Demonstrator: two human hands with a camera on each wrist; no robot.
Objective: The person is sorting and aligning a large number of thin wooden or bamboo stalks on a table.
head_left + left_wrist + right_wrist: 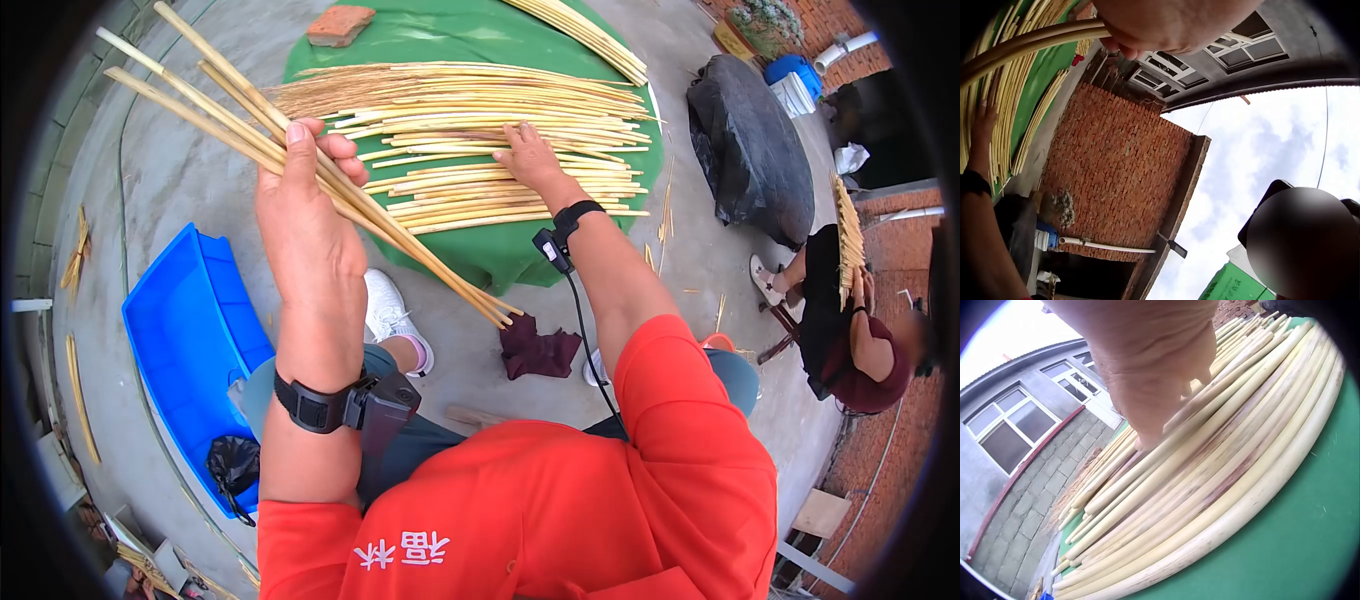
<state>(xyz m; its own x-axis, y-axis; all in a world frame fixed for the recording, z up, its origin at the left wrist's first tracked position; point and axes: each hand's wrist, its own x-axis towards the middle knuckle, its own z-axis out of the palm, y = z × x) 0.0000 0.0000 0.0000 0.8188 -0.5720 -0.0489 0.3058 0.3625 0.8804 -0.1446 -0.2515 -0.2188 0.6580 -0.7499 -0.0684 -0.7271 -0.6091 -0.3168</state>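
Observation:
Pale yellow stalks (520,110) lie side by side across a green cloth (400,45) on a round table. The left hand (315,215) grips a small bundle of long stalks (400,235), held slanting in the air left of and in front of the table; the left wrist view shows part of that bundle (1035,47) beside the hand (1179,25). The right hand (535,162) rests on the laid stalks near their right half, fingers spread. In the right wrist view the hand (1154,369) touches the stalks (1210,462); its fingertips are partly hidden.
A brick (341,26) and another bunch of stalks (585,35) lie on the cloth's far side. A blue tub (195,340) stands at left, a dark cloth (538,350) on the floor. At right are a black-covered object (750,150) and a seated person (870,350) holding stalks.

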